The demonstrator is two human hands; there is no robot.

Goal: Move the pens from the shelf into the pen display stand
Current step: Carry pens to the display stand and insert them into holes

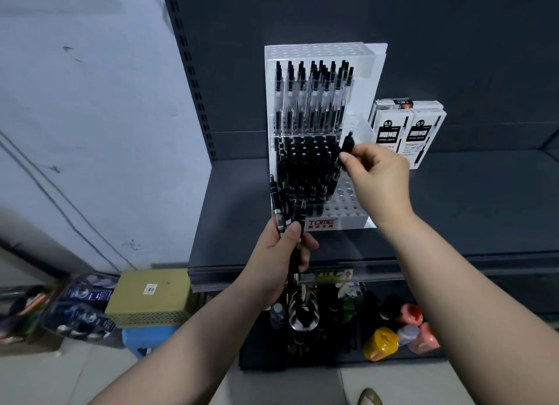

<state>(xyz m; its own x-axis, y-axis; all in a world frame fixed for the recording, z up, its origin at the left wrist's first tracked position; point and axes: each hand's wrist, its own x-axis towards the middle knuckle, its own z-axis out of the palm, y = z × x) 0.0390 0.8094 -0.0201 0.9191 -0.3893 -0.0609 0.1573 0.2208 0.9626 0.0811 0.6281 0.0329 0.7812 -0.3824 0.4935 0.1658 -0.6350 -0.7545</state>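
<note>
A white tiered pen display stand [357,214] marked TOME stands on the dark shelf [453,211]. Its upper tier holds several clear pens with black caps [314,99]; the lower tier is mostly filled with black pens [305,171], with bare holes at its right. My right hand [378,174] pinches one black pen [347,147] by its upper part, over the right side of the lower tier. My left hand [284,253] grips a bundle of black pens [287,211] upright, just in front of the stand's lower left corner.
Two white pen boxes [408,132] stand on the shelf right of the stand. Below the shelf hang and sit assorted goods, among them a yellow container [381,344]. A cardboard box [151,295] on a blue stool sits on the floor at left, beside the wall.
</note>
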